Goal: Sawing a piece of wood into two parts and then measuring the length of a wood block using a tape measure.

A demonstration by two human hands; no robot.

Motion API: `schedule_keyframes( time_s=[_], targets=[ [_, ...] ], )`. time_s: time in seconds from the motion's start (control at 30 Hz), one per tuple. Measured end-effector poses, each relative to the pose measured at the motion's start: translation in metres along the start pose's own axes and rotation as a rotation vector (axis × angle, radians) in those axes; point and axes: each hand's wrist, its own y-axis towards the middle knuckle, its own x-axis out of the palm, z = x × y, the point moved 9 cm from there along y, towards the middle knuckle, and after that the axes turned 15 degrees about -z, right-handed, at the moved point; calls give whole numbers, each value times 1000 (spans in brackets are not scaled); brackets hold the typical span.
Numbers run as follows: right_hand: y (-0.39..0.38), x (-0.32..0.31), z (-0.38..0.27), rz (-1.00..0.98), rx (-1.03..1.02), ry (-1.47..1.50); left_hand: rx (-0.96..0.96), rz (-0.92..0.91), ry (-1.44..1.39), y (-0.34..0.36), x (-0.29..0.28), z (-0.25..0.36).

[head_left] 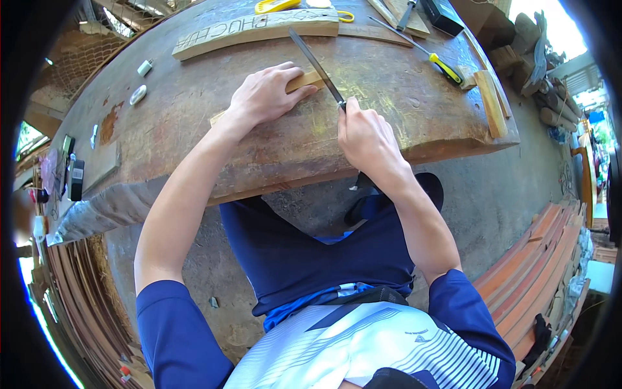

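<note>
My left hand (269, 94) is pressed down over a small light-brown wood block (306, 81), its thumb and fingers gripping the block against the worn wooden table (214, 139). Only the right end of the block shows clearly past my fingers; a pale corner also peeks out near the wrist. My right hand (368, 133) is closed round the handle of a long, narrow, dark metal file (317, 65). The file slants up and to the left, crossing just by the block's right end. Whether it touches the block, I cannot tell.
Behind lies a long wooden board (256, 34) with carved letters. To the right are a yellow-black screwdriver (446, 68), a black box (442, 16) and a wood piece (490, 104). A yellow tape measure (277, 6) rests at the back. Planks (531, 266) are stacked low on the right.
</note>
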Motion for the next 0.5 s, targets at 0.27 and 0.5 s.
schedule_keyframes(
  time_s=[0.27, 0.5],
  targets=[
    [25, -4, -18, -53, 49, -68, 34, 5, 33, -1, 4, -5],
    [34, 0, -20, -60, 53, -68, 58, 89, 139, -1, 9, 0]
  ],
)
